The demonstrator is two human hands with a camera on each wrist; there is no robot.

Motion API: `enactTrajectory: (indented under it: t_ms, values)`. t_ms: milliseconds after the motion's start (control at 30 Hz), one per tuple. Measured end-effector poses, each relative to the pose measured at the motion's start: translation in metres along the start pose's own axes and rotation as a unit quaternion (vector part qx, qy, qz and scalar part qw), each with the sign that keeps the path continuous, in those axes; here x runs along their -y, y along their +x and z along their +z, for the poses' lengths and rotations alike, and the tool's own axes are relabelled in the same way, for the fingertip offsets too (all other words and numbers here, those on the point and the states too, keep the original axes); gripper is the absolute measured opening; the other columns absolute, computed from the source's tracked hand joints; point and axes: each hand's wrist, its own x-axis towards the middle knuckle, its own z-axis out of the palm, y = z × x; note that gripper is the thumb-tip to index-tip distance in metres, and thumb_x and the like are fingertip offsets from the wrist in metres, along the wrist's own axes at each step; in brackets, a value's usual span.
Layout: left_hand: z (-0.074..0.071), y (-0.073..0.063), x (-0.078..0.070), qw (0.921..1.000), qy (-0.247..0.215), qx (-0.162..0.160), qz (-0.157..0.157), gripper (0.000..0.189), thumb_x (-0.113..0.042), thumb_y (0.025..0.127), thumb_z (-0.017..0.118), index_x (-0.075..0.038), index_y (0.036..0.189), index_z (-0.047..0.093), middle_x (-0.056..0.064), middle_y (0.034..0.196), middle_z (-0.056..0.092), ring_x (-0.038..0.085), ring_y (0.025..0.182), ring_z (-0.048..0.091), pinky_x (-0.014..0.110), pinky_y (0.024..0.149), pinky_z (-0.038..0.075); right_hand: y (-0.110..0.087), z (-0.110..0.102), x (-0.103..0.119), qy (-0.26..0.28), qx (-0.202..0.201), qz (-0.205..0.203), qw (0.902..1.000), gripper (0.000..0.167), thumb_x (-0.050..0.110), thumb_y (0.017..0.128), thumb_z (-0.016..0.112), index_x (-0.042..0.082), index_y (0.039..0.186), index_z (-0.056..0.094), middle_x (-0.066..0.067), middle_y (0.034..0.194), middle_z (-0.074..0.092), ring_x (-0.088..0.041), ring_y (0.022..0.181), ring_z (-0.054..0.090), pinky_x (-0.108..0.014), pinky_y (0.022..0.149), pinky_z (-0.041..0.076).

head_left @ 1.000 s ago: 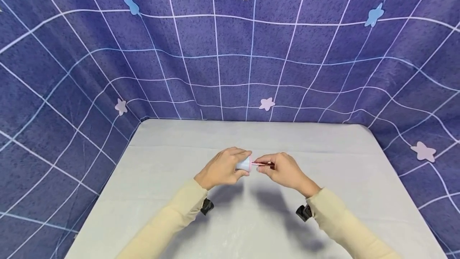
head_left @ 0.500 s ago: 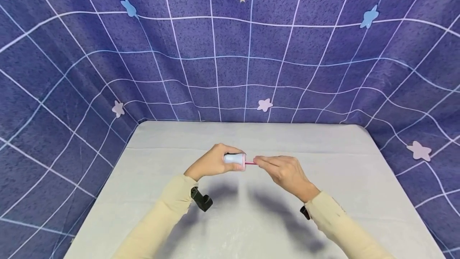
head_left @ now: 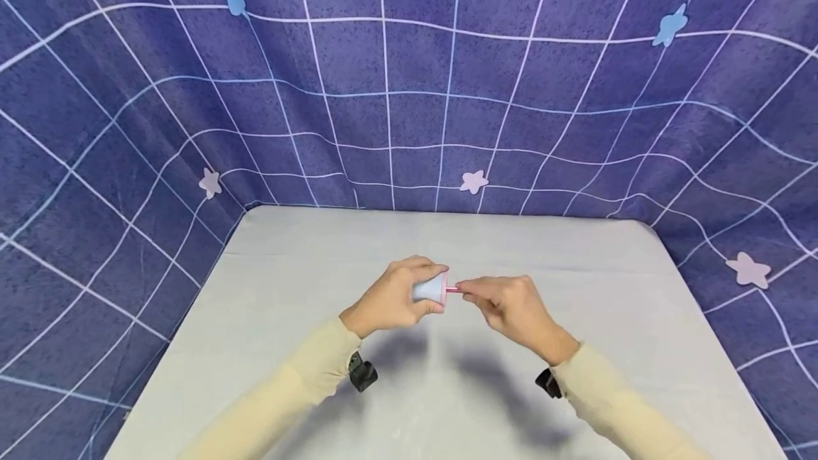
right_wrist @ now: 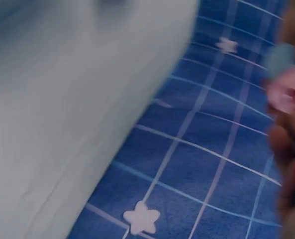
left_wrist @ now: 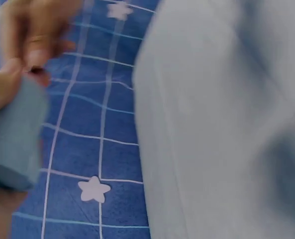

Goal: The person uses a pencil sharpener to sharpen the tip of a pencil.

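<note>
My left hand (head_left: 383, 298) wraps fingers and thumb round a pale blue, tapered pencil sharpener (head_left: 428, 290), held sideways above the table. Its wide pink end faces right. A thin red pencil (head_left: 452, 289) sticks into that end, with only a short stretch visible. My right hand (head_left: 519, 314) pinches the pencil's outer part between thumb and fingers, hiding most of it. In the left wrist view the blurred sharpener (left_wrist: 19, 132) is at the left edge, its rounded base downward. The right wrist view shows the pink end (right_wrist: 285, 93) with a dark central hole at the right edge.
A white-covered table (head_left: 422, 389) lies below, with the shadows of both arms on it. A blue grid-patterned curtain (head_left: 409, 119) with stars hangs behind and at the sides. Each wrist wears a small black camera (head_left: 363, 373).
My right fingers have shifted round the pencil, from curled to extended to pinching close to the sharpener. My left hand tilted and moved left, then came back right with the sharpener.
</note>
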Motion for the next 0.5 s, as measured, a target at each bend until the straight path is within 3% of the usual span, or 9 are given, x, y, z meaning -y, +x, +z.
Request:
enactTrajectory:
  t_ms: [67,100,167,233,300,333,367,400,500]
  values:
    - [0.007,-0.001,-0.004,0.9968,0.047,-0.036,0.054,0.056,-0.014,0.073,0.081,0.004,0.122,0.061,0.012,0.113,0.065,0.02,0.1,0.06,0.028,0.088,0.052,0.004,-0.013,0.003,0.091,0.072,0.101,0.9881,0.016,0.001,0.077,0.073,0.005,0.093,0.076,-0.005,0.079,0.074,0.001,0.047,0.052,-0.016,0.042,0.041]
    - [0.011,-0.001,-0.005,0.9924,0.071,-0.052,0.086,0.056,-0.015,0.073,0.082,0.005,0.121,0.061,0.012,0.113,0.065,0.02,0.101,0.06,0.027,0.089,0.052,0.006,-0.018,0.003,0.14,0.109,0.153,0.9722,0.016,0.001,0.079,0.073,0.004,0.094,0.076,-0.006,0.079,0.074,0.002,0.045,0.049,-0.016,0.041,0.04]
    - [0.02,-0.003,-0.004,0.9761,0.123,-0.083,0.159,0.057,-0.017,0.073,0.081,0.006,0.12,0.06,0.013,0.112,0.064,0.02,0.099,0.059,0.024,0.089,0.051,0.008,-0.027,0.001,0.243,0.179,0.251,0.9198,0.016,0.001,0.082,0.07,-0.002,0.096,0.074,-0.013,0.08,0.073,0.002,0.044,0.047,-0.018,0.04,0.04]
    - [0.028,-0.006,0.0,0.9511,0.171,-0.121,0.226,0.056,-0.018,0.074,0.08,0.007,0.119,0.059,0.014,0.11,0.063,0.02,0.095,0.059,0.023,0.088,0.051,0.011,-0.031,-0.005,0.323,0.232,0.317,0.8611,0.018,0.002,0.085,0.066,-0.008,0.099,0.071,-0.021,0.081,0.071,-0.001,0.045,0.05,-0.019,0.04,0.04]
    - [0.031,-0.007,0.004,0.9266,0.216,-0.151,0.268,0.054,-0.02,0.076,0.077,0.008,0.118,0.059,0.014,0.109,0.063,0.02,0.093,0.059,0.025,0.088,0.05,0.014,-0.03,-0.012,0.366,0.26,0.346,0.8238,0.02,0.002,0.086,0.064,-0.01,0.101,0.069,-0.026,0.083,0.07,-0.004,0.047,0.053,-0.018,0.038,0.038]
    - [0.031,-0.007,0.006,0.9174,0.233,-0.161,0.279,0.054,-0.021,0.076,0.077,0.008,0.118,0.059,0.014,0.109,0.063,0.021,0.092,0.059,0.026,0.088,0.051,0.015,-0.029,-0.014,0.374,0.265,0.355,0.8151,0.021,0.003,0.087,0.064,-0.01,0.102,0.069,-0.027,0.083,0.07,-0.005,0.048,0.054,-0.017,0.038,0.036]
    - [0.03,-0.007,0.009,0.913,0.243,-0.165,0.283,0.054,-0.022,0.077,0.076,0.008,0.118,0.059,0.014,0.109,0.064,0.021,0.091,0.059,0.027,0.087,0.051,0.016,-0.026,-0.016,0.372,0.265,0.353,0.8167,0.02,0.004,0.087,0.065,-0.01,0.101,0.069,-0.026,0.083,0.07,-0.006,0.049,0.055,-0.017,0.038,0.037]
    - [0.029,-0.007,0.011,0.9125,0.251,-0.163,0.279,0.054,-0.023,0.077,0.076,0.008,0.118,0.059,0.014,0.109,0.064,0.02,0.092,0.06,0.027,0.087,0.051,0.017,-0.024,-0.017,0.36,0.259,0.347,0.8263,0.02,0.005,0.087,0.066,-0.009,0.101,0.07,-0.024,0.083,0.071,-0.006,0.047,0.054,-0.017,0.039,0.037]
    - [0.02,-0.004,0.014,0.9258,0.259,-0.139,0.238,0.056,-0.027,0.077,0.077,0.005,0.119,0.06,0.012,0.111,0.065,0.019,0.094,0.061,0.027,0.088,0.051,0.018,-0.016,-0.015,0.294,0.219,0.319,0.8739,0.017,0.005,0.084,0.07,-0.003,0.098,0.072,-0.017,0.084,0.072,-0.006,0.052,0.058,-0.021,0.045,0.047]
